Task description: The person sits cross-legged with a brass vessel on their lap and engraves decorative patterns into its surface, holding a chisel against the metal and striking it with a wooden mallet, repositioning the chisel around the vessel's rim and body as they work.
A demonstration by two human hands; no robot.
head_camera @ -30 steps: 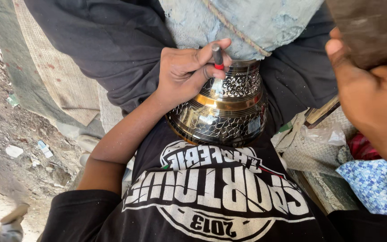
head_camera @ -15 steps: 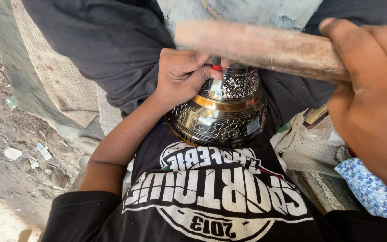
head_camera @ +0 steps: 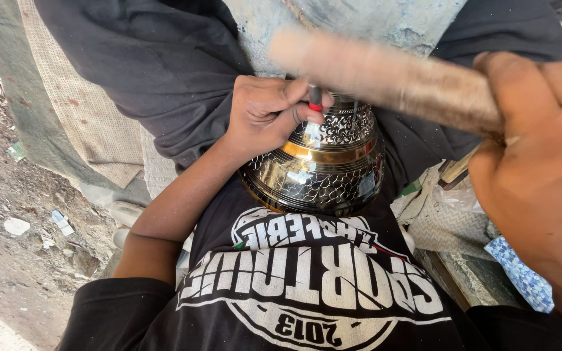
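Note:
An engraved round metal vessel (head_camera: pixel 323 166), dark with a brass band, rests against my chest between my knees. My left hand (head_camera: pixel 269 112) pinches a thin metal punch with a red band (head_camera: pixel 315 104), its tip set on the vessel's patterned upper part. My right hand (head_camera: pixel 541 182) grips a thick wooden mallet handle (head_camera: pixel 385 73), which lies blurred across the view above the punch. The mallet's head is out of view.
Dark trousers (head_camera: pixel 144 58) and a pale worn cloth (head_camera: pixel 359 16) surround the vessel. A beige mat (head_camera: pixel 79 110) lies at the left, beside dirt ground with scraps of litter (head_camera: pixel 17 224). Woven cloth and a blue patterned fabric (head_camera: pixel 521 276) sit at the right.
My right hand has brought the wooden mallet down from the upper right and across the view toward the punch. My left hand and the vessel have stayed in place.

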